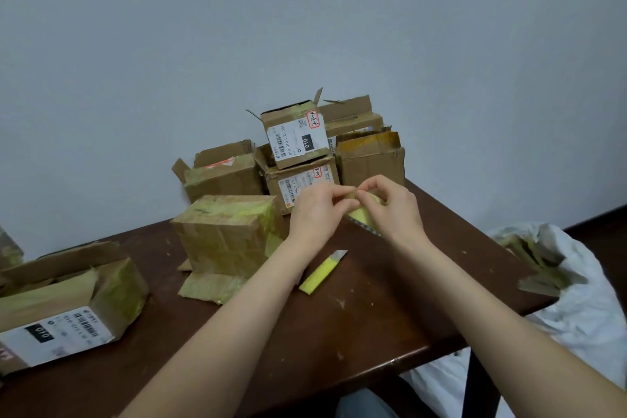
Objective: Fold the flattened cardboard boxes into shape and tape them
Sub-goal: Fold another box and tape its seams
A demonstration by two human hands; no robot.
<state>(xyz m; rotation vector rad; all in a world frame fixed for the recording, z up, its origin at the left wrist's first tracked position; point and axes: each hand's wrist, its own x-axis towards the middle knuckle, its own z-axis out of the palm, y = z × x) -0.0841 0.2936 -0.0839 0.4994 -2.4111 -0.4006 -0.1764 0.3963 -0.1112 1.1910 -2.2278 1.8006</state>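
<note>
A roll of yellowish tape (362, 215) is held above the brown table (390, 309), mostly hidden behind my hands. My right hand (390, 210) grips the roll. The fingertips of my left hand (319, 210) pinch at the tape's end on top of the roll. Just left of my hands stands a folded cardboard box (227, 234) wrapped in yellowish tape, its lower flaps spread on the table. A yellow utility knife (322, 271) lies on the table below my hands, blade out.
A stack of several taped boxes (298, 142) stands against the wall at the table's far edge. An open box with a shipping label (68, 305) sits at the left. A white bag (576, 285) with cardboard pieces lies past the table's right edge.
</note>
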